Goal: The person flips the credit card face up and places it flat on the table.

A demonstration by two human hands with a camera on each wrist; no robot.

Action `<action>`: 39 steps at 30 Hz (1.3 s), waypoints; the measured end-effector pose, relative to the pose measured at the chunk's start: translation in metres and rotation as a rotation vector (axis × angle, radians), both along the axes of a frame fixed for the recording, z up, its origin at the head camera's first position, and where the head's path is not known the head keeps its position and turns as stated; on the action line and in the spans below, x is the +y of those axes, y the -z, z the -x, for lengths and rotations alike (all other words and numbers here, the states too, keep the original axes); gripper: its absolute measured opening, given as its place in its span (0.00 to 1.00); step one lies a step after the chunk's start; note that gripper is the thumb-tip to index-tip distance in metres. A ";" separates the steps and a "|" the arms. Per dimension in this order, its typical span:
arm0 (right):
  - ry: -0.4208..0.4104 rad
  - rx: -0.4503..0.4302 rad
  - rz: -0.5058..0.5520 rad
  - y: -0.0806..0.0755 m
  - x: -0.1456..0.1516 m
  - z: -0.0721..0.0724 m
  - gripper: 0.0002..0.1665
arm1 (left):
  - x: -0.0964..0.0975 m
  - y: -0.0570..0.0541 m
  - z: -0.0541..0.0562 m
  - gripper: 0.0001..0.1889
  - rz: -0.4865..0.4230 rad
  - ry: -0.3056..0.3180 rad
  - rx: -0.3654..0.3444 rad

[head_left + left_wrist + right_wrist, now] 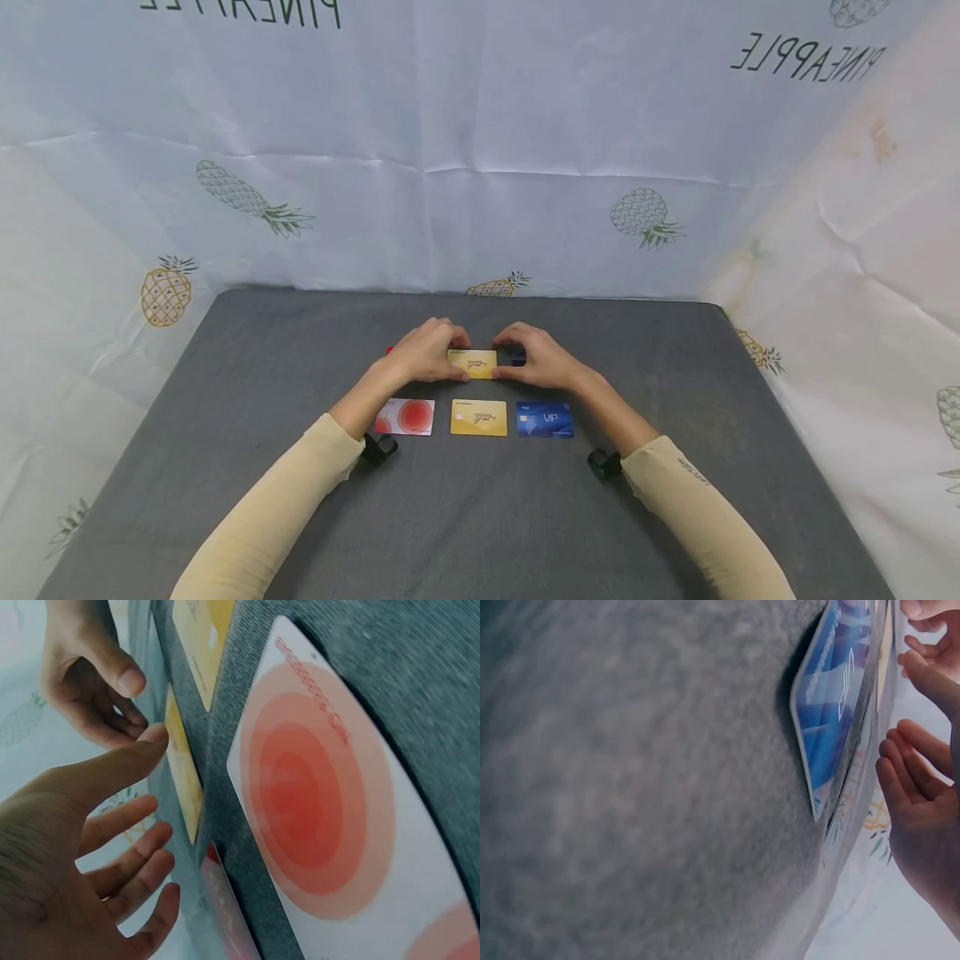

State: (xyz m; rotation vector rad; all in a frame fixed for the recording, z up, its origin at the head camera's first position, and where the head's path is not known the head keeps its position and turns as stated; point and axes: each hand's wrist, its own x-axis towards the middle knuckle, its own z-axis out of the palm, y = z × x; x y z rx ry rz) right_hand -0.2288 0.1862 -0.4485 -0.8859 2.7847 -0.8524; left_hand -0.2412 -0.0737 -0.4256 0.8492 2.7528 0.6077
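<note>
Between my hands, in the back row, lies a gold card (472, 363). My left hand (426, 352) is at its left end, thumb and fingers apart, thumb tip right at the near corner. Facing it, my right hand (543, 360) arches at the right end, thumb near the other corner. In the left wrist view the left fingers (135, 889) are loosely spread beside the gold card (183, 769). A red card (227, 911) is mostly hidden under the left hand in the head view, and a dark blue card (518, 357) under the right.
Nearer me, a front row holds a white card with red circles (406, 417), a second gold card (478, 417) and a blue VIP card (544, 420). They lie on a grey cloth-covered table (465, 517). A pineapple-print curtain (465, 225) hangs behind and at the sides.
</note>
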 end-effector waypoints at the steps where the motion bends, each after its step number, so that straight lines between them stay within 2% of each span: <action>1: 0.003 0.000 0.001 0.000 0.001 0.000 0.33 | 0.001 -0.001 0.000 0.29 -0.002 0.000 -0.001; 10: 0.031 0.002 0.014 0.000 0.016 -0.004 0.35 | 0.017 -0.005 -0.003 0.29 0.001 -0.001 -0.016; 21: 0.078 -0.013 0.015 -0.001 0.039 -0.009 0.37 | 0.037 -0.010 -0.007 0.32 0.034 0.072 -0.016; 29: 0.074 -0.019 0.007 0.000 0.055 -0.013 0.38 | 0.051 -0.005 -0.008 0.31 0.042 0.095 -0.040; 39: 0.104 -0.043 -0.025 0.002 0.076 -0.015 0.38 | 0.070 -0.003 -0.005 0.34 0.082 0.109 -0.032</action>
